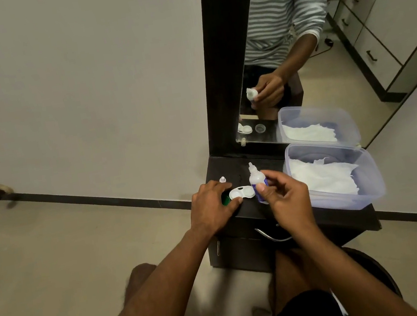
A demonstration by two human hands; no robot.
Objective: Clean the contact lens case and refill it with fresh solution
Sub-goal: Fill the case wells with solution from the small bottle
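Lens case lies left of bottle, tub right.

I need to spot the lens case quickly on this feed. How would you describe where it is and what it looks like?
Start at the dark dresser top below the mirror. The lens case lies flat between the left hand and the solution bottle held by the right hand. It is the only low, white, two-well piece; the bottle stands upright.
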